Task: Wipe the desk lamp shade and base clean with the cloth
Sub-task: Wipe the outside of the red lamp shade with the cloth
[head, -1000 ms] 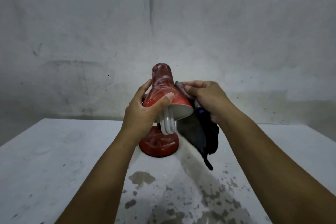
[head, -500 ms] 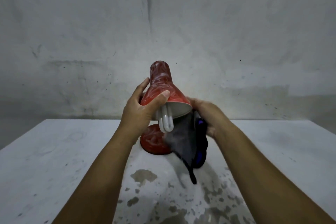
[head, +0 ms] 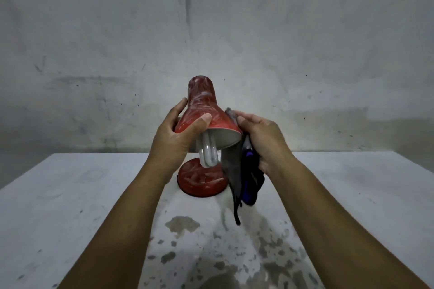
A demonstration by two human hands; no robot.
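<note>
A red desk lamp stands on the white table, its cone shade (head: 203,105) smeared with pale dust and tilted toward me. A white folded bulb (head: 207,156) pokes out of the shade's white inside. The round red base (head: 200,182) sits below, also streaked. My left hand (head: 173,138) grips the shade's left side, thumb across its front. My right hand (head: 260,141) presses a dark grey and blue cloth (head: 244,176) against the shade's right rim; the rest of the cloth hangs down beside the base.
The white table (head: 70,206) has dark wet blotches (head: 182,224) in front of the lamp and toward me. A stained grey wall (head: 211,30) rises right behind the table's far edge.
My right hand dropped with the cloth below the shade's rim, then came back up to the right side of the shade. The left hand kept its hold.
</note>
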